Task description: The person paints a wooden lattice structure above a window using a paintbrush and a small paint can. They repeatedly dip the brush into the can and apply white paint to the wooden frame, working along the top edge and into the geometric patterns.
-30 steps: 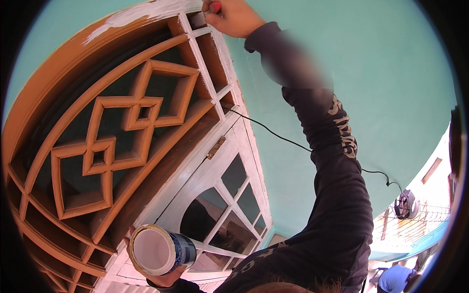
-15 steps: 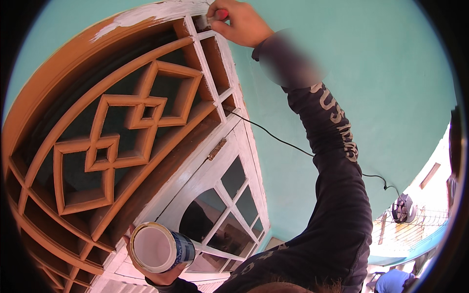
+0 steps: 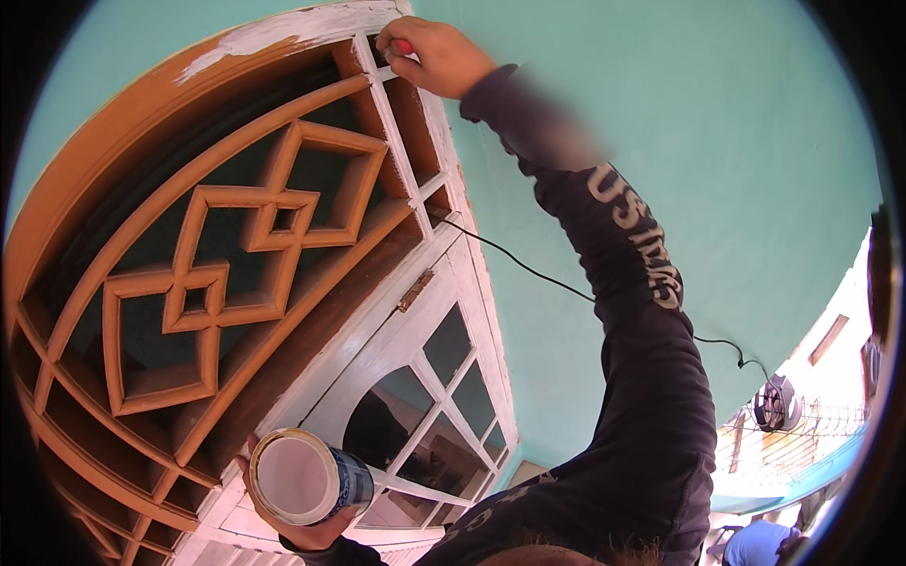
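Observation:
My right hand [image 3: 442, 58], raised at the top, is closed on a paintbrush [image 3: 403, 46] whose red handle shows between the fingers. The brush's head is mostly hidden against the upper corner of an arched wooden frame [image 3: 142, 123]. That frame is orange-brown, with streaky white paint [image 3: 269, 33] along its top and right side. Low on the left, my left hand [image 3: 316, 536] is wrapped round a paint can [image 3: 353, 481] with a blue label. The can is tipped toward me, its inside whitish; I cannot tell how much paint it holds.
Below the arch stands a white-painted door [image 3: 373, 358] with glass panes and a brown hinge [image 3: 416, 291]. A black cable [image 3: 528, 264] runs across the turquoise wall [image 3: 755, 141] to a dark round fixture [image 3: 778, 404]. Part of a person in blue [image 3: 758, 545] shows at the lower right.
My right hand has shifted left and slightly down with the paintbrush, deeper into the frame's upper corner. My left hand and the paint can have hardly moved.

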Demonstrator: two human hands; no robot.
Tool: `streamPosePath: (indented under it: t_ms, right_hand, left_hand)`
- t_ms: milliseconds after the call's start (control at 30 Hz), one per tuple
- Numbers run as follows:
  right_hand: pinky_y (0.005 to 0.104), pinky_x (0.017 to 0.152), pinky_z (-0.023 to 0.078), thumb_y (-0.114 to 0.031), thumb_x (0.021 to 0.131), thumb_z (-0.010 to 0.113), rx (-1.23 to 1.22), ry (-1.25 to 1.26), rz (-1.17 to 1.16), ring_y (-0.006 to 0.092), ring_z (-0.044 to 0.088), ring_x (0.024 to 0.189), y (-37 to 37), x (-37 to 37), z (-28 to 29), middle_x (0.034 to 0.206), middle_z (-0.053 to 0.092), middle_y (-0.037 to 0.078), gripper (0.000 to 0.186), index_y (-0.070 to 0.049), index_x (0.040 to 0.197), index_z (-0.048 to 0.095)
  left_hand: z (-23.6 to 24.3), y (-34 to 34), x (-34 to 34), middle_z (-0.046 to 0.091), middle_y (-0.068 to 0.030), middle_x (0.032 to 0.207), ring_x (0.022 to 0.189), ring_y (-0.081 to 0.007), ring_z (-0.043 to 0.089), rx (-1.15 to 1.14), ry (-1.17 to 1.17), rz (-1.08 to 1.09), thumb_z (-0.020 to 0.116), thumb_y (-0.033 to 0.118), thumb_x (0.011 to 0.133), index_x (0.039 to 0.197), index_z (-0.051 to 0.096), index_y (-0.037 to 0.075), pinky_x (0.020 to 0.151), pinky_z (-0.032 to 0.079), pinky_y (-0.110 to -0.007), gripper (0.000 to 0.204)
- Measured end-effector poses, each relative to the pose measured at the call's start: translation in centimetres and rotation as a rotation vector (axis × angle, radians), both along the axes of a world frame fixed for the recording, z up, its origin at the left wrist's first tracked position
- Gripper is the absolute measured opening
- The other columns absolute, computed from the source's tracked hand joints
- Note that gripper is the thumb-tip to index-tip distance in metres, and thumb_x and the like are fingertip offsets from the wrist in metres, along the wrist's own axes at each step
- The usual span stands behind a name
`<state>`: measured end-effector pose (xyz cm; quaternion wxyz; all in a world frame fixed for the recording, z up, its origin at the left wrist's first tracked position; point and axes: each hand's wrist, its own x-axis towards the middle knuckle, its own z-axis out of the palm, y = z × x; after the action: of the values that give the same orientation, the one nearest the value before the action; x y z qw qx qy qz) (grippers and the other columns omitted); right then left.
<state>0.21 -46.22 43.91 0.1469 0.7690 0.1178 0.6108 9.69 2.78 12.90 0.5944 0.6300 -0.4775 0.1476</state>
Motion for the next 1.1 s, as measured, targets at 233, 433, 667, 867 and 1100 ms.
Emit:
streamPosePath:
  t_ms: [233,433,667,867,1100]
  right_hand:
    - [0.0395,0.083,0.054,-0.01,0.086,0.069,0.117,-0.063,0.034,0.0315,0.066,0.091,0.8,-1.6,-1.2,0.1,0.069,0.012,0.024,-0.006,0.109,0.064]
    - [0.0413,0.078,0.054,-0.009,0.086,0.069,0.042,-0.003,-0.025,0.0309,0.066,0.085,-0.7,0.5,0.1,0.093,0.068,0.012,0.021,-0.005,0.105,0.064]
    - [0.0432,0.074,0.052,-0.013,0.084,0.065,0.086,0.006,0.112,0.0354,0.063,0.08,1.8,-1.4,0.7,0.086,0.065,0.016,0.018,-0.004,0.099,0.063]
    - [0.0454,0.078,0.053,-0.019,0.085,0.064,0.115,0.141,-0.107,0.0381,0.065,0.084,0.4,-2.5,2.1,0.09,0.069,0.016,0.021,-0.007,0.102,0.067]
    - [0.0361,0.076,0.054,-0.007,0.086,0.067,0.004,0.265,-0.061,0.0258,0.066,0.08,2.1,-2.2,3.9,0.086,0.068,0.011,0.022,-0.004,0.107,0.066]
  left_hand:
    - [-0.3,1.3,1.3,0.03,-0.0368,0.155,0.143,-0.0451,0.041,0.099,-0.196,0.067,0.089,0.051,0.059,0.159,0.01,-0.001,0.118,0.031,-0.057,0.137]
    - [0.1,0.0,0.2,0.03,-0.0366,0.155,0.14,-0.0452,0.044,-0.015,-0.054,-0.024,0.089,0.047,0.059,0.159,0.006,-0.002,0.119,0.03,-0.055,0.139]
    - [0.0,0.3,0.2,0.03,-0.0359,0.156,0.14,-0.0453,0.044,0.019,-0.146,0.058,0.092,0.045,0.056,0.158,0.003,-0.004,0.117,0.034,-0.052,0.144]
    - [-0.5,-0.3,-0.1,0.039,-0.0303,0.153,0.139,-0.0406,0.046,-0.033,-0.101,0.092,0.093,0.043,0.054,0.158,0.007,-0.004,0.12,0.029,-0.05,0.143]
    - [0.5,-1.0,-1.2,0.058,-0.0288,0.133,0.142,-0.0444,0.042,-0.052,-0.034,0.071,0.089,0.045,0.058,0.156,0.015,-0.006,0.125,0.015,-0.052,0.132]
